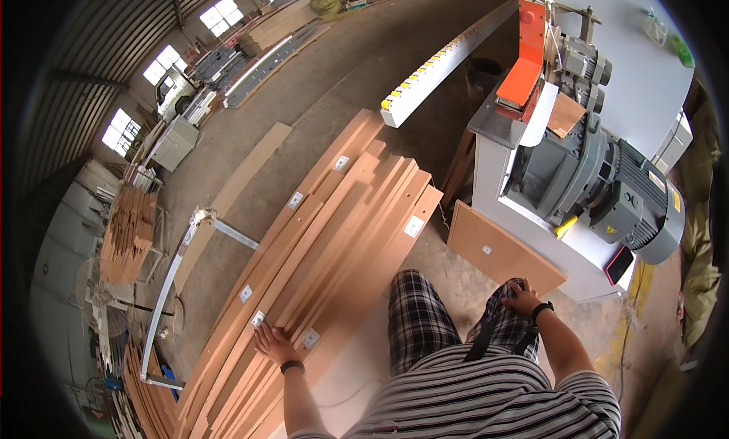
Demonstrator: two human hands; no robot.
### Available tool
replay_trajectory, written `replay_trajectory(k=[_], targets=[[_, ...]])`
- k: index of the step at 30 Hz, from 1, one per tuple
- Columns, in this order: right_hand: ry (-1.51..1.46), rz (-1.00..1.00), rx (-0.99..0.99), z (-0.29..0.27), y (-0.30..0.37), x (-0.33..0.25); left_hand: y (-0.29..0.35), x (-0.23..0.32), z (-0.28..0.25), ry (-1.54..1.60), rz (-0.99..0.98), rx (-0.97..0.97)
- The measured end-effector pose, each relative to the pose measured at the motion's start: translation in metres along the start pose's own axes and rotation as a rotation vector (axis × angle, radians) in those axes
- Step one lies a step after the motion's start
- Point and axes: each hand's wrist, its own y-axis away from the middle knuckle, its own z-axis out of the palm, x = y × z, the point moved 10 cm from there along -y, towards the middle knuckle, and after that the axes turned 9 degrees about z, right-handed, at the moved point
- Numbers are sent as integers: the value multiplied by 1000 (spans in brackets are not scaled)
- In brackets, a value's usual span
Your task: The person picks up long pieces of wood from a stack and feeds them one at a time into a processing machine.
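A stack of long brown wooden boards [334, 234] runs from the lower left to the middle, several with small white labels. My left hand [276, 346] lies on top of these boards, fingers spread. Its fingertips touch the edge of a white label [258, 318]. Over on the right, my right hand [521, 298] rests on the knee of my checked trousers [422, 310]. Its fingers drape over the cloth and are partly bent, and I see nothing held in them.
A machine with a large grey motor [638, 200] and an orange bracket [524, 67] stands at right. A brown panel [501, 249] leans against its base. A white rail with yellow rollers [440, 63] extends beyond the stack. A metal frame [163, 295] stands left; a phone [620, 265] is at the machine's edge.
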Motion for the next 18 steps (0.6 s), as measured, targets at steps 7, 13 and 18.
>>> replay_trajectory(k=[7, 13, 18], targets=[[19, 5, -13, 23, -39, 22, 18, 14, 31, 1561, -540, 53], [-7, 4, -6, 24, -19, 12, 17, -15, 9, 102, -45, 151], [-4, 42, -42, 13, -3, 9, 13, -10, 18, 71, 11, 177]])
